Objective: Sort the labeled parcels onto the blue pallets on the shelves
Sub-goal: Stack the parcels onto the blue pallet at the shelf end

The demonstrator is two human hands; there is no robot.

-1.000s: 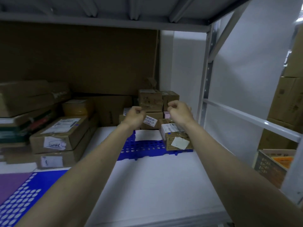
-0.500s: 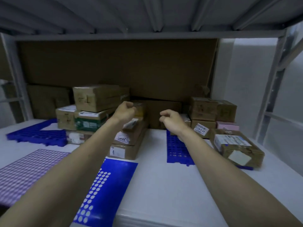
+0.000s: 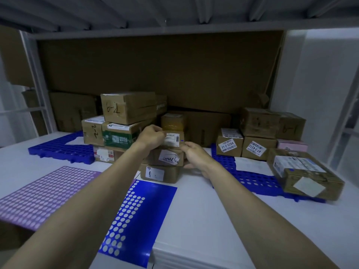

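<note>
A brown labelled parcel tops a short stack at the shelf's middle, a shipping label on its top and a handwritten tag on its front. My left hand grips its top left edge with curled fingers. At the right end, my right hand holds it, thumb on the top corner and fingers curled under. One blue pallet lies at the left under stacked boxes. Another blue pallet at the right carries several labelled boxes.
Another box sits beneath the held parcel. A taller box pile stands just left of it. Near the shelf's front lie a blue dotted sheet and a purple dotted sheet. A large flat parcel sits far right.
The view swung left from the right pallet to the middle stack. Both hands, held as empty fists before, have reached forward and taken hold of the top parcel.
</note>
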